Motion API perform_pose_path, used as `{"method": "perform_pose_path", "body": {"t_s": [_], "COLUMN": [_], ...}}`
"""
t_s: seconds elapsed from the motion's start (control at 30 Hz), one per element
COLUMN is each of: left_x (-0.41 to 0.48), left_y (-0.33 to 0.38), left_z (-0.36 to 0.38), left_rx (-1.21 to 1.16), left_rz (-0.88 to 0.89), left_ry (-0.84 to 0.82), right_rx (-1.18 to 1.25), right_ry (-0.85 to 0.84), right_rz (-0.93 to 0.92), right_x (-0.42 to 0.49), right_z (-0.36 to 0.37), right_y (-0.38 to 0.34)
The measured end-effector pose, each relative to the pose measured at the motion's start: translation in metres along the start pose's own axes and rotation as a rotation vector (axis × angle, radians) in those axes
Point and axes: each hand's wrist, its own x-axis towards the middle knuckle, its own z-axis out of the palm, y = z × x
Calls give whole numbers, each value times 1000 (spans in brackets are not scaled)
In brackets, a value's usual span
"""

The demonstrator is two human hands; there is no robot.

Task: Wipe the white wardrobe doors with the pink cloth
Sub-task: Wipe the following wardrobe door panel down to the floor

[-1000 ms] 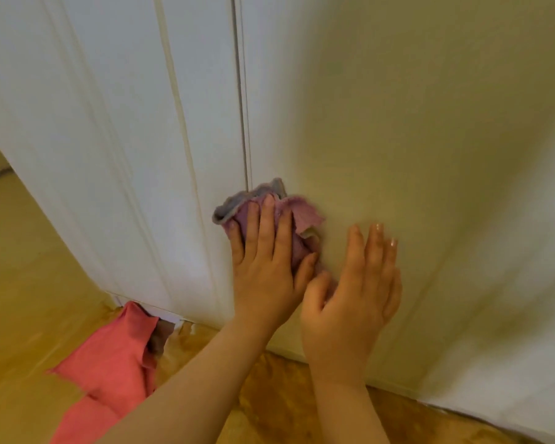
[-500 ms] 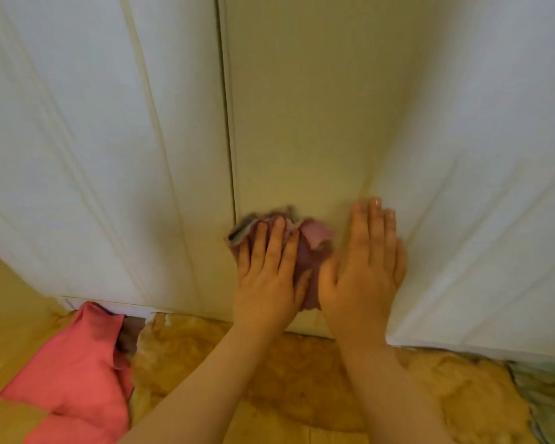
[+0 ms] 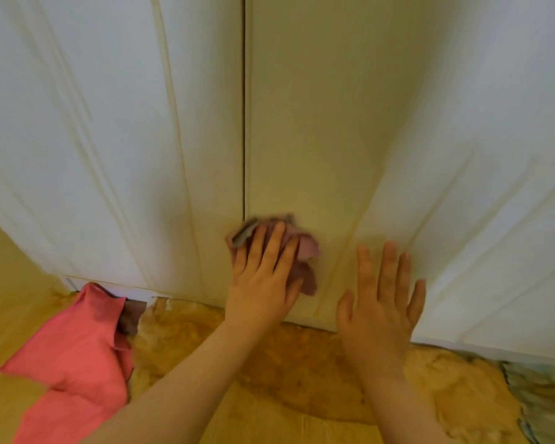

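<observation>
One pink cloth (image 3: 305,251) | under left hand (image 3: 261,283) fingers (image 3: 274,243) | on wardrobe door (image 3: 318,123)

White panelled wardrobe doors (image 3: 93,123) fill upper two thirds of frame. Dark vertical gap (image 3: 244,107) between two leaves, centre. Moulded grooves run down each leaf. Warm yellowish cast over middle, cooler white toward left and right edges. Smooth tan floor (image 3: 10,283) at lower left. Shaggy golden-brown rug (image 3: 302,379) along door base, bottom centre. Coral-red fabric (image 3: 74,363) crumpled on floor, lower left, upper end at door foot. Blurred grey-green patch (image 3: 539,398), lower right corner; cannot identify.
</observation>
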Motion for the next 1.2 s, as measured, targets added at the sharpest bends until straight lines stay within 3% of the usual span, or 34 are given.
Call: {"method": "perform_pose_path", "body": {"t_s": [0.13,0.23,0.33,0.43,0.53,0.73,0.9,1.1,1.2], "left_x": [68,39,-15,1,29,-57,14,-54,-31], "left_y": [6,16,12,5,1,20,18,12,5], "left_z": [-26,-10,10,3,-1,23,11,33,20], "left_rx": [-121,-81,17,6,-18,-30,-40,33,20], "left_rz": [-34,-76,8,12,-113,-176,-104,-29,36], "left_ry": [164,66,-89,-3,84,-222,23,-138,-38], "right_rx": [18,39,40,61,73,91,113,135,148], "right_ry": [-17,-31,-51,-44,-32,-45,-79,-97,-77], "right_rz": [39,61,60,80,115,150,147,164,173], "right_x": [4,7,9,11,13,15,9,1,3], "right_z": [1,-1,-3,-4,-4,-7,2,3,4], "right_y": [8,2,-3,-5,-6,-5,-2,3,3]}}
